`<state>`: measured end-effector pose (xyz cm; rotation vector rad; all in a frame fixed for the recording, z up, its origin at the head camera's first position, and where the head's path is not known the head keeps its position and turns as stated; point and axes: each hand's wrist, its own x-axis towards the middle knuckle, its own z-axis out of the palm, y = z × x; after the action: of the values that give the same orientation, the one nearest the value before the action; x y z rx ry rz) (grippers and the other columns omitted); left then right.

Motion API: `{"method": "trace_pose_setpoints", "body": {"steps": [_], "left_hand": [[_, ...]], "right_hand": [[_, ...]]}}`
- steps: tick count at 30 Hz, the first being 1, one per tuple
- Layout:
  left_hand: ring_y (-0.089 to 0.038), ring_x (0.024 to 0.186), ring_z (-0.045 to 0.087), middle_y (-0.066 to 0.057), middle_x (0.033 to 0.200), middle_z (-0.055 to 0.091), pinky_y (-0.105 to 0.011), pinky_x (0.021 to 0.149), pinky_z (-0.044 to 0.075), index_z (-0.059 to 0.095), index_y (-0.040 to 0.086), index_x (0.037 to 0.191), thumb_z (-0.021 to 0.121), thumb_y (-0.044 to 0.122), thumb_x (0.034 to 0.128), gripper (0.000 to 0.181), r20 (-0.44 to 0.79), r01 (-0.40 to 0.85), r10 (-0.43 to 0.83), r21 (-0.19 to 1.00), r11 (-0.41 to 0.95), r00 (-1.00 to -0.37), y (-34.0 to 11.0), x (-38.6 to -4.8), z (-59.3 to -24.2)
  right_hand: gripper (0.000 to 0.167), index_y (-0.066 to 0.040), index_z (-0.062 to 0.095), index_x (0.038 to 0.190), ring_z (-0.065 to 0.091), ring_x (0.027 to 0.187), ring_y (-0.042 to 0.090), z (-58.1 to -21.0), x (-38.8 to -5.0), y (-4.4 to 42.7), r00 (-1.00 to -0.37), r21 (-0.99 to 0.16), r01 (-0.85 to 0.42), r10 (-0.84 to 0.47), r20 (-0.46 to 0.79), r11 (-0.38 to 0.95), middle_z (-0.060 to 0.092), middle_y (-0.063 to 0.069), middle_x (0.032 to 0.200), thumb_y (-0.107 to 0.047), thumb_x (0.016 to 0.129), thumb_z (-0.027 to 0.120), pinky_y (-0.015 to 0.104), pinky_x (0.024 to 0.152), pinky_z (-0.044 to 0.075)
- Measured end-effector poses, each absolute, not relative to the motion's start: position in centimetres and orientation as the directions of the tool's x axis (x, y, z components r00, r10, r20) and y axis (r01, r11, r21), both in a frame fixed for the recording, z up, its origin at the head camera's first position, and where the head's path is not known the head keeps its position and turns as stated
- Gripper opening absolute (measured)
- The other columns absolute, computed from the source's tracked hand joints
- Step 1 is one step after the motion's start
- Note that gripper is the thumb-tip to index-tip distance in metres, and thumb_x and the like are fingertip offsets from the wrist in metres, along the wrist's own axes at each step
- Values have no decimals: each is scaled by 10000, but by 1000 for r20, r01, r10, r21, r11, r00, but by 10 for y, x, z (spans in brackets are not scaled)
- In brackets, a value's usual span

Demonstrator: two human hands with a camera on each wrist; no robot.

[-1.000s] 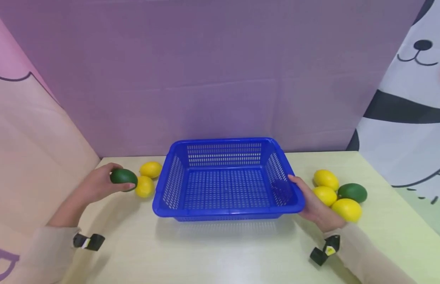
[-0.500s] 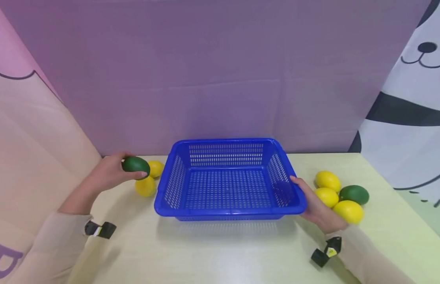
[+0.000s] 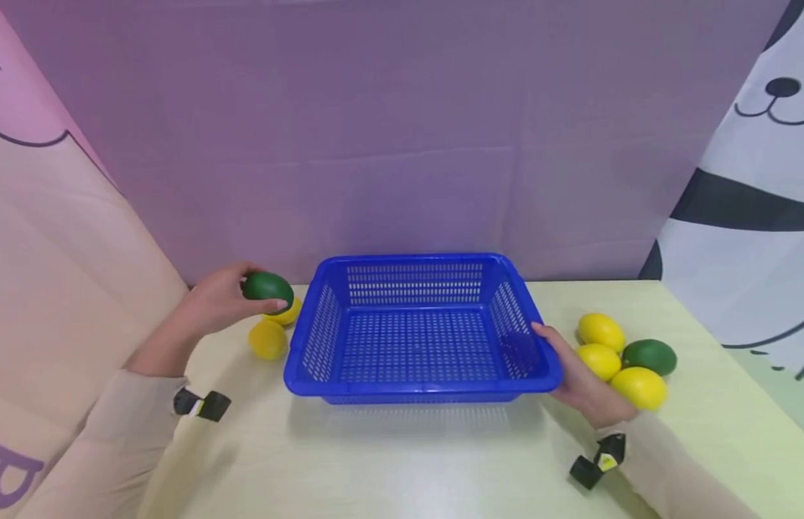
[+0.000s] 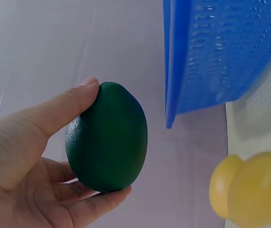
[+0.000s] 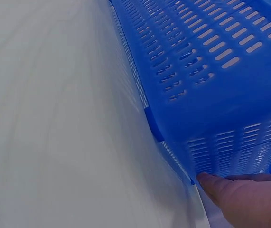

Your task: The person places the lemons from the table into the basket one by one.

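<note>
My left hand (image 3: 217,303) holds a dark green oval fruit (image 3: 267,287) between thumb and fingers, left of the blue basket (image 3: 415,387). In the left wrist view the green fruit (image 4: 107,140) is raised, with the thumb on one side and fingers beneath. Behind and below it, two yellow lemons (image 3: 268,340) lie on the table, one partly hidden by the fruit. The right hand (image 3: 580,382) grips the basket's right rim; in the right wrist view its thumb (image 5: 216,185) lies against the perforated wall. Inside the basket only the bare mesh floor shows.
Right of the right hand, several yellow lemons (image 3: 639,388) and another dark green fruit (image 3: 650,357) are grouped on the pale table (image 3: 402,468). A purple cloth (image 3: 402,144) hangs behind the table, with printed cloths at both sides.
My left hand has carried the green fruit rightward and away from me, towards the basket's left rim, now covering part of the farther lemon. The right hand keeps its hold on the basket.
</note>
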<state>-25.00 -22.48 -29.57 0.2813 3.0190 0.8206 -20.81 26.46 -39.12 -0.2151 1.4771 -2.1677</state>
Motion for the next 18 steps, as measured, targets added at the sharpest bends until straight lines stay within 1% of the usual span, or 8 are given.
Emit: {"method": "trace_pose_setpoints", "body": {"steps": [3, 7, 11, 18], "left_hand": [[-321, 931, 553, -234, 1152, 553, -372, 741, 527, 433, -30, 1302, 695, 515, 796, 787, 43, 176, 180, 510, 842, -983, -218, -253, -296], [-322, 935, 563, -237, 1154, 559, -382, 748, 523, 425, -28, 1313, 696, 481, 810, 766, 45, 196, 202, 520, 831, -978, -209, -256, -293], [-331, 954, 557, -239, 1173, 550, -396, 770, 522, 409, -21, 1329, 690, 466, 822, 757, 43, 201, 210, 530, 824, -977, -202, -258, -289], [-318, 953, 562, -220, 1179, 553, -366, 752, 532, 433, -6, 1307, 693, 494, 807, 753, 56, 207, 212, 550, 809, -976, -190, -260, -289]], "right_hand": [[419, -149, 352, 1268, 607, 997, 178, -392, -208, 265, -860, -908, 314, -488, -148, -278, 612, 31, 1123, -458, 995, 280, 311, 840, 520], [512, -114, 253, 1349, 605, 998, 172, -391, -208, 265, -869, -914, 315, -464, -169, -256, 610, 19, 1123, -476, 989, 291, 306, 839, 519], [580, -88, 200, 1388, 607, 991, 167, -390, -207, 265, -878, -919, 311, -444, -181, -241, 612, 14, 1122, -490, 983, 303, 298, 831, 519], [636, -68, 109, 1432, 601, 1001, 185, -390, -208, 264, -879, -921, 307, -444, -177, -241, 588, 36, 1147, -480, 987, 300, 316, 828, 525]]}}
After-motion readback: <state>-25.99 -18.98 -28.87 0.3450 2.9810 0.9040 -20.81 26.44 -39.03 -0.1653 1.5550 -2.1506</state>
